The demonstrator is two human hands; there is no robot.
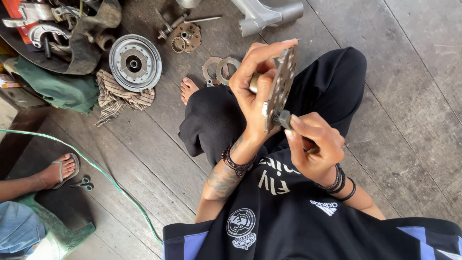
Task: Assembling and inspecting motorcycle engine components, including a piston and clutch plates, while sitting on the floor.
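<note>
My left hand (252, 86) grips a round grey metal plate with holes (283, 79), held on edge above my lap. My right hand (313, 144) pinches a small dark tool or socket (285, 119) pressed against the plate's lower edge. I sit cross-legged on a wooden plank floor in black trousers and a black shirt. Bead bracelets circle both wrists.
A round metal drum (134, 62) rests on a checked rag (118, 98). Flat rings (220, 69), a small gear part (186, 36) and a grey metal casting (262, 15) lie ahead. Another person's sandalled foot (60, 169), scissors (84, 183) and a green hose (110, 180) are at left.
</note>
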